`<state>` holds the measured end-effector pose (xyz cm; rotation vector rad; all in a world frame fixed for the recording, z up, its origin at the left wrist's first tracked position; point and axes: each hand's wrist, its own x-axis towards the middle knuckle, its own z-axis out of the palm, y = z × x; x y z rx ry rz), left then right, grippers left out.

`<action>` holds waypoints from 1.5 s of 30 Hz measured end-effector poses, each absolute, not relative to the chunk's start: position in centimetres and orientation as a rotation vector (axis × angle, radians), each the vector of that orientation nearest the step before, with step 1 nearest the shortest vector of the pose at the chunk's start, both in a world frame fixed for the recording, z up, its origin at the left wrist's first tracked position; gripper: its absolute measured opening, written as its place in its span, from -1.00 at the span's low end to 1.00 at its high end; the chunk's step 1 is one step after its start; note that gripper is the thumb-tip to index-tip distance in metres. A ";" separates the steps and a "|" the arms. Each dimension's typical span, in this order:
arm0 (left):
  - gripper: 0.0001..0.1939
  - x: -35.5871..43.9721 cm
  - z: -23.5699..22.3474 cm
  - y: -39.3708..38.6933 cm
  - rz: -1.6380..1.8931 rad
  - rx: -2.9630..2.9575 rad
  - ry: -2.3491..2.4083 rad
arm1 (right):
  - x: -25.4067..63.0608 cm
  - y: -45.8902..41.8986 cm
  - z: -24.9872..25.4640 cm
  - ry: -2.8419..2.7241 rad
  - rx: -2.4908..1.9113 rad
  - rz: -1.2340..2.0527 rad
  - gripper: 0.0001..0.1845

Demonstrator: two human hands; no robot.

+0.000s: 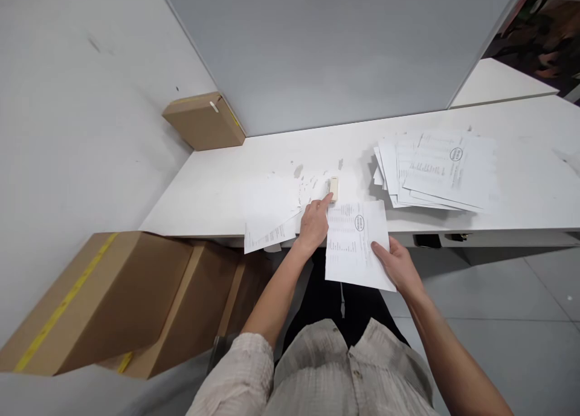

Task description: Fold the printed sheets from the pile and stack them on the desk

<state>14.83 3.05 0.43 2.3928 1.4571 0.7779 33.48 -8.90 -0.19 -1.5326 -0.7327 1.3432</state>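
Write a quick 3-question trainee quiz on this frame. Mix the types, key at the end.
1. True or false: the right hand holds a printed sheet near its right edge.

2. Multiple choice: which thing does the index finger of the left hand touch?
A) a cardboard box
B) a small cream block
C) the grey panel

3. Fill in the gap: the loose pile of papers lies on the white desk, to the ____ of the small cream block.

Key: 1. True. 2. B. 3. right.
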 end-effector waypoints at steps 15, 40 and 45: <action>-0.50 14.8 -1.2 3.7 0.785 2.524 1.453 | 33.5 -8.4 -0.4 -0.736 -1.528 1.311 -0.64; -0.67 9.0 1.1 1.4 1.022 2.433 1.581 | 40.0 -10.9 9.2 -0.712 -1.682 0.732 -0.67; -0.61 3.2 0.8 2.0 0.658 2.449 1.900 | 46.9 -5.3 12.3 -0.597 -1.980 0.325 -0.64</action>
